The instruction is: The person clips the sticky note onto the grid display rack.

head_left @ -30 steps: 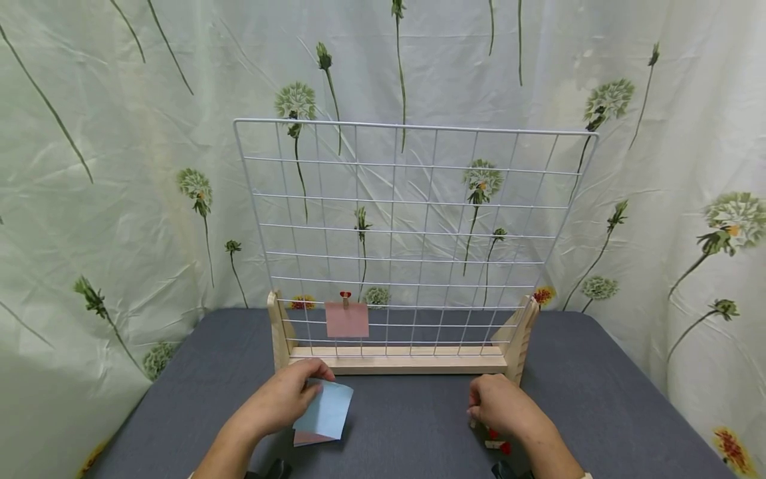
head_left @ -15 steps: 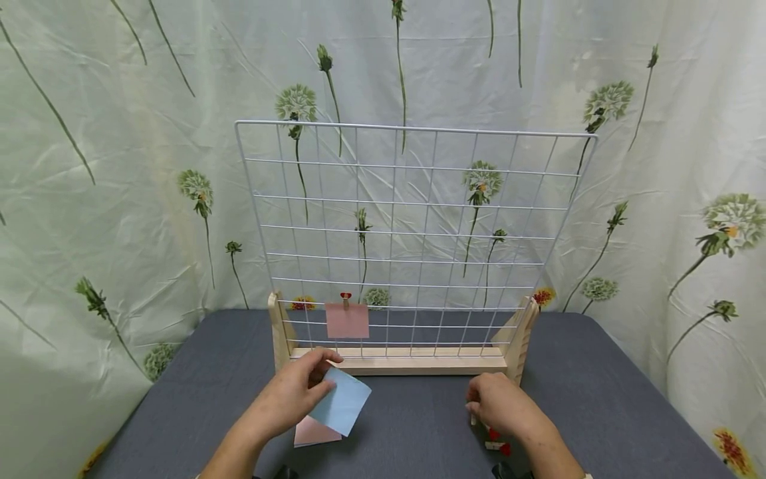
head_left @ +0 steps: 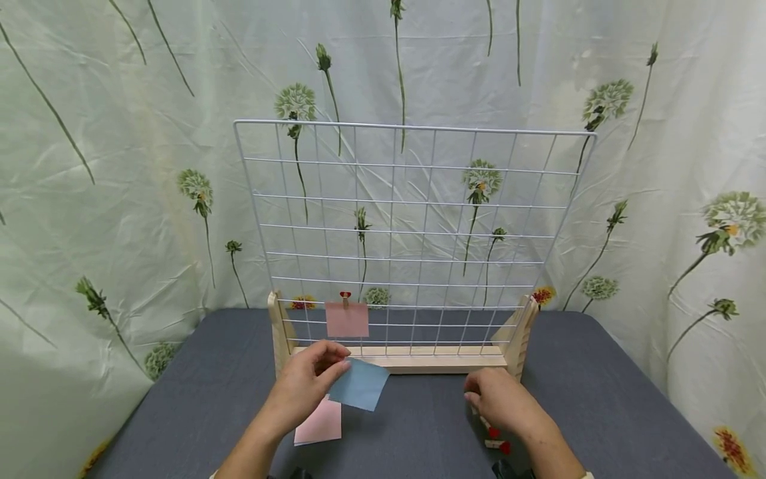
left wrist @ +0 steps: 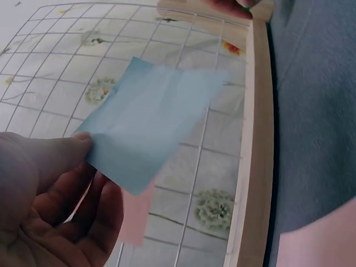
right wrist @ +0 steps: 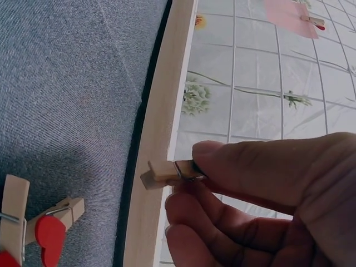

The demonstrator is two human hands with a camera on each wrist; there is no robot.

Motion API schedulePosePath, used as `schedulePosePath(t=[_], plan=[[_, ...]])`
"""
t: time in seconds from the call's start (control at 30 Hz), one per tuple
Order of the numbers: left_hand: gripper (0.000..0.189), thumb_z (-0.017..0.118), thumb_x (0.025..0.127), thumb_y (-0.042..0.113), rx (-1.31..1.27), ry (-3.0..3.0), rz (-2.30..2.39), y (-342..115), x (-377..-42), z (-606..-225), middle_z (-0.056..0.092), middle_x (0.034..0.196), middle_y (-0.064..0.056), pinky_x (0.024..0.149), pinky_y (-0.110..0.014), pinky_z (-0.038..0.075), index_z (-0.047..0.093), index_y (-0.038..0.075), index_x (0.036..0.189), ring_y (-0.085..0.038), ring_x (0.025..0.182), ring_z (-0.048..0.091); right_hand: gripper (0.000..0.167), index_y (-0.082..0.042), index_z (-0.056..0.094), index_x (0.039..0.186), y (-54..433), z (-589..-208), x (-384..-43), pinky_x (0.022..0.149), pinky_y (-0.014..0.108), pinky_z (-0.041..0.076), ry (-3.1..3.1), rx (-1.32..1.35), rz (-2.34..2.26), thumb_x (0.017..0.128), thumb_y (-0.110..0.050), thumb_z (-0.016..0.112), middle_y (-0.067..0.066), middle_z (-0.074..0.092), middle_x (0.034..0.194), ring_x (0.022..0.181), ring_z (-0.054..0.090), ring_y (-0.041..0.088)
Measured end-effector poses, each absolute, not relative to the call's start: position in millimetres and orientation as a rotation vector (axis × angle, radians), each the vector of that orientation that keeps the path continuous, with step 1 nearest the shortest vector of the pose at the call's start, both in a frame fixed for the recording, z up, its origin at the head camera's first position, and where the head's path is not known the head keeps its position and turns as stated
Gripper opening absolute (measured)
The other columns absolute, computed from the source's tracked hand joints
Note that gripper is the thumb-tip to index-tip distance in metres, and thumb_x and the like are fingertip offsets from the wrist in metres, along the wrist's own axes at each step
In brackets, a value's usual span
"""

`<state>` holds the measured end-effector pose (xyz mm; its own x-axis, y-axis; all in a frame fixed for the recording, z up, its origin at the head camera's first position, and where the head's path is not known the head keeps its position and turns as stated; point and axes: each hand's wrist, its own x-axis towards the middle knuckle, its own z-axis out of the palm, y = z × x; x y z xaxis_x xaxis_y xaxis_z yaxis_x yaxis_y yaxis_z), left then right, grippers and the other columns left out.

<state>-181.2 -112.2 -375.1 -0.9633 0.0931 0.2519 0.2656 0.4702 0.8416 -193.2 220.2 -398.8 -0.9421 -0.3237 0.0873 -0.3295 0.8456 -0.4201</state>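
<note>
My left hand (head_left: 299,389) pinches a light-blue square of paper (head_left: 360,384) by one edge, thumb in front, fingers behind. It is lifted above a pink stack of paper (head_left: 320,424) on the table. In the right wrist view, my right hand (right wrist: 250,194) grips a small wooden clothespin (right wrist: 164,173) between thumb and index finger; its jaw end points away from the hand. Close beneath that hand lie several clothespins with red hearts (right wrist: 50,236). A pink paper (head_left: 347,322) hangs low on the wire grid from a clothespin (head_left: 345,299) with a red heart.
The white wire grid (head_left: 391,202) stands upright in a pale wooden base (head_left: 419,363), just beyond both hands. Dark grey cloth covers the table (head_left: 413,439). A flower-print curtain (head_left: 137,253) surrounds the back and sides.
My left hand has peeled the blue paper up off the pink stack and carried it right and toward the grid, uncovering the pink. The right hand stays nearly in place, by the clothespins.
</note>
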Motion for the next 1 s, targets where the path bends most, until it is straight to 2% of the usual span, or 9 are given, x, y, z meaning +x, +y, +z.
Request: schedulePosePath(t=[0.17, 0.33, 0.5, 0.7, 1.0], plan=[[0.002, 0.075, 0.093, 0.015, -0.286, -2.513, -1.508, -102.7, -185.3, -373.8, 0.069, 0.086, 0.005, 0.070, -0.024, 0.053, 0.073, 0.015, 0.094, -0.012, 0.080, 0.063, 0.004, -0.008, 0.076, 0.089, 217.3, -397.1, -193.6, 0.064, 0.030, 0.050, -2.993, 0.441, 0.627, 0.086, -0.008, 0.078, -0.004, 0.070, 0.078, 0.069, 0.058, 0.007], [0.006, 0.076, 0.092, 0.021, -0.310, -2.472, -1.582, -94.7, -188.7, -372.2, 0.063, 0.086, 0.001, 0.063, -0.025, 0.048, 0.074, 0.016, 0.094, -0.014, 0.075, 0.057, 0.005, -0.009, 0.075, 0.087, 216.8, -396.2, -193.4, 0.063, 0.030, 0.049, -2.987, 0.411, 0.615, 0.085, -0.007, 0.079, -0.005, 0.068, 0.075, 0.067, 0.056, 0.007], [0.005, 0.074, 0.094, 0.017, -0.314, -2.407, -1.596, -86.4, -193.2, -370.3, 0.065, 0.086, 0.000, 0.062, -0.025, 0.046, 0.074, 0.019, 0.098, -0.012, 0.070, 0.055, 0.004, -0.009, 0.076, 0.088, 216.8, -395.8, -193.8, 0.064, 0.031, 0.052, -2.992, 0.417, 0.636, 0.086, -0.007, 0.079, -0.003, 0.071, 0.079, 0.068, 0.060, 0.008], [0.008, 0.071, 0.096, 0.015, -0.325, -2.331, -1.623, -70.1, -202.8, -369.9, 0.070, 0.092, -0.005, 0.063, -0.025, 0.049, 0.074, 0.012, 0.104, -0.014, 0.075, 0.060, 0.004, -0.009, 0.076, 0.089, 215.9, -394.3, -194.4, 0.064, 0.030, 0.053, -2.982, 0.460, 0.649, 0.087, -0.011, 0.079, -0.003, 0.073, 0.080, 0.069, 0.062, 0.009], [0.011, 0.069, 0.097, 0.013, -0.259, -2.236, -1.676, -37.0, -224.4, -375.4, 0.070, 0.088, -0.007, 0.060, -0.024, 0.047, 0.074, 0.010, 0.107, -0.014, 0.073, 0.058, 0.005, -0.010, 0.075, 0.086, 221.9, -392.1, -197.6, 0.063, 0.027, 0.049, -2.911, 0.532, 0.592, 0.086, -0.012, 0.079, -0.008, 0.070, 0.076, 0.066, 0.058, 0.004]])
